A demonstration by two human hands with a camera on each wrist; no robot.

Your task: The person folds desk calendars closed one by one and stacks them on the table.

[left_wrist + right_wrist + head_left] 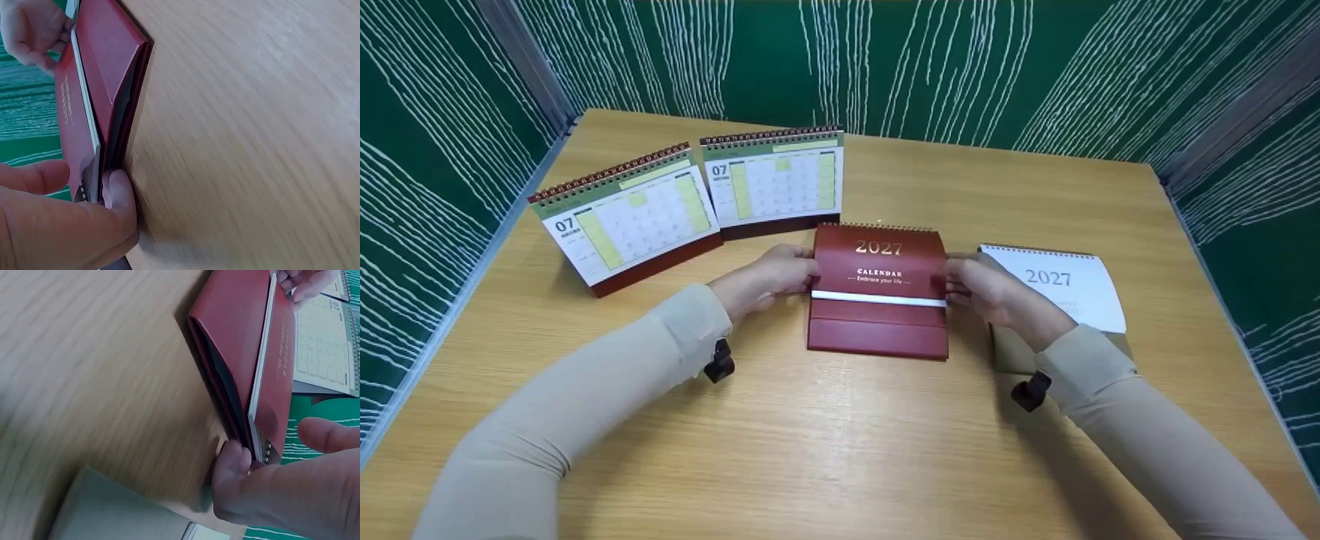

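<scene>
A red desk calendar (877, 285) marked 2027 stands at the middle of the table, its cover leaning back over a folded red base with a white page edge across the front. My left hand (784, 274) grips its left side near the spiral; in the left wrist view, the fingers (119, 197) curl at the edge of the pages and base. On the opposite side, my right hand (986, 289) holds the calendar's right edge, with fingertips (230, 464) at the gap between pages and base. Parts of both hands are hidden behind the calendar.
Two calendars opened to month 07 stand at the back left: one angled calendar (637, 217) and another (776, 180) beside it. A white-covered 2027 calendar (1072, 289) stands behind my right forearm. Green walls (765, 60) border the wooden table (840, 442).
</scene>
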